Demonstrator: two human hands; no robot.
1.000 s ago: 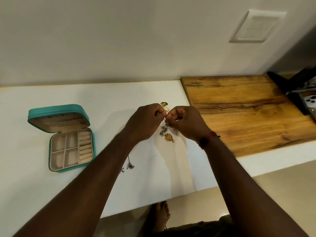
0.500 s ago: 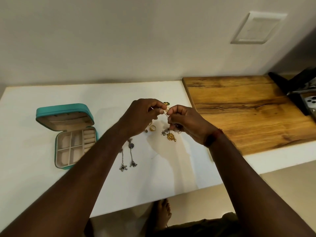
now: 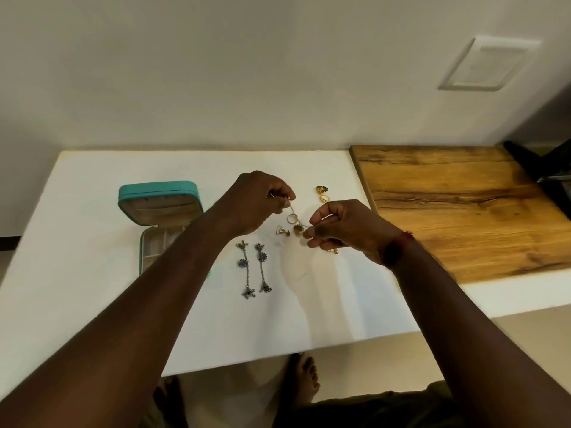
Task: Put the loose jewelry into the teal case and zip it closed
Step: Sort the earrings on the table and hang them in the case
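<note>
The thin chain (image 3: 293, 211) hangs slack between both hands above the middle of the white counter (image 3: 92, 273). The left grip (image 3: 256, 202) pinches its far end, and the right grip (image 3: 343, 227) pinches its near end. A ring (image 3: 292, 217) and a triangular piece (image 3: 280, 230) show just beneath. Two long silver earrings (image 3: 253, 267) lie side by side nearer. Gold pieces (image 3: 323, 193) sit farther right. The teal case (image 3: 160, 199) stands open at left, partly behind the left forearm.

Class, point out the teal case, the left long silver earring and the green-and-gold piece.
teal case (image 3: 159, 193): head view, teal rim of raised lid.
left long silver earring (image 3: 243, 263): head view, blue middle medallion.
green-and-gold piece (image 3: 321, 189): head view, green top.
</note>
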